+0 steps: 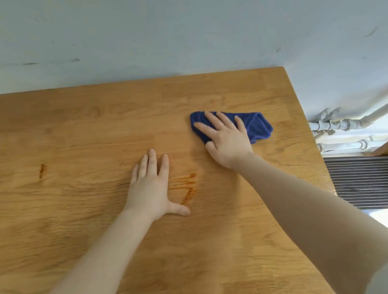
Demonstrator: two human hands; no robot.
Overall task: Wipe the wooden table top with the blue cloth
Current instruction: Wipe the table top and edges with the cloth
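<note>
Head view, looking down on a wooden tabletop point(89, 231) set against a pale blue-grey wall point(174, 28).

Blue cloth point(255, 125): crumpled and folded, lying on the tabletop in the far right part. No label or writing readable on it.

Right hand point(226, 138): laid flat on the left part of the cloth, palm down. Fingers point(211, 120) straight and spread, pressing the cloth to the wood, not curled round it. The right end of the cloth sticks out from under the hand.

Left hand point(151, 185): flat on bare wood near the middle of the tabletop, left of and nearer than the cloth, well apart from it. Fingers relaxed and straight, holding nothing; thumb spread to the right.

Marks on the wood: an orange-brown smear point(188, 188) just right of the left hand, between the two hands, near the left thumb. A smaller orange-brown streak point(42, 170) lies far to the left.

Right of the tabletop: white pipes point(340, 125) along the wall, and below them a dark ribbed surface point(373, 182). No brand or text legible anywhere.
</note>
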